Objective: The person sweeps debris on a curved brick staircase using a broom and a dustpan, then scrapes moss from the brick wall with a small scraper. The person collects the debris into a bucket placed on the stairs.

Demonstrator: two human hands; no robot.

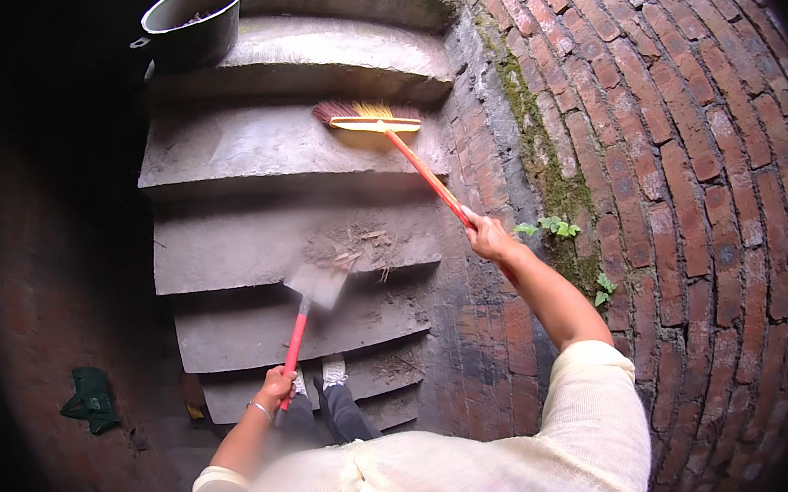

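Note:
My left hand (pixel 279 387) is closed round the red handle of a flat metal shovel (pixel 321 284). The shovel's blade lies at the front edge of a concrete step, beside a heap of dry leaves and twigs (pixel 366 242). In my right hand (pixel 490 236) is the orange-red handle of a broom (pixel 375 120). Its head, with dark red and yellow bristles, is over the step above the heap, bristles pointing away from me. The far end of the broom handle is hidden by my right forearm.
Concrete steps (pixel 219 143) rise ahead, with a black bucket (pixel 194 43) holding some debris at upper left. A mossy brick wall (pixel 671 155) with small plants runs along the right. A dark green bag (pixel 92 400) lies at lower left. Bits of debris lie on lower steps.

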